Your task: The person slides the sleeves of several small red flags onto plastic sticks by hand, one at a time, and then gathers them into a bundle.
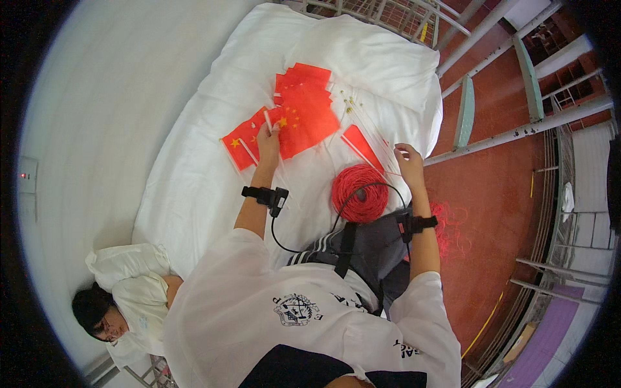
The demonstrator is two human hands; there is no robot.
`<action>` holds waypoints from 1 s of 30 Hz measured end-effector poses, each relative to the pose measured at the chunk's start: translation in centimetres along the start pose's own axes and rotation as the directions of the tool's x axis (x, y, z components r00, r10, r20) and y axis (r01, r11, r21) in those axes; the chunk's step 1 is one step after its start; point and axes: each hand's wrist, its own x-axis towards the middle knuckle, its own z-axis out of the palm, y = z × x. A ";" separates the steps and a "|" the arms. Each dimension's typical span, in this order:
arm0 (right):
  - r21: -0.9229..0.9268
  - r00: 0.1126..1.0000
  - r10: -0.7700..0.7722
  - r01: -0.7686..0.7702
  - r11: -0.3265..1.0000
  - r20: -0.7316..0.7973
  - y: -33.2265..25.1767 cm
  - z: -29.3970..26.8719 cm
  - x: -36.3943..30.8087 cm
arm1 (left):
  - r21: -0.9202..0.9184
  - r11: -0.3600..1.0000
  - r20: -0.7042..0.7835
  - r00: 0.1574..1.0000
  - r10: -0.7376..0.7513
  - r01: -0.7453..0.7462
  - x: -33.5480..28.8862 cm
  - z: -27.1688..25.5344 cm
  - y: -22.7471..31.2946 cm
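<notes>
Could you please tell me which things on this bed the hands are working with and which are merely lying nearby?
In hand: red flags; thin sticks; left hand; right hand.
Lying about: red cord coil; white bedding; pillow.

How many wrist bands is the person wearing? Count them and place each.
2. One black wrist band sits on the left forearm, below the left hand on the red flags; the other band is on the right forearm, below the right hand.

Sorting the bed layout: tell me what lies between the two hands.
In the head view, between the left hand and the right hand lies a single red paper flag on the white bedsheet.
</notes>
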 end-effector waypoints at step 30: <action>-0.097 0.919 -0.121 0.090 0.991 -0.376 1.1 -0.5 -0.6 | 0.714 0.665 0.295 0.956 -0.003 -0.219 -0.9 16.5 -2.4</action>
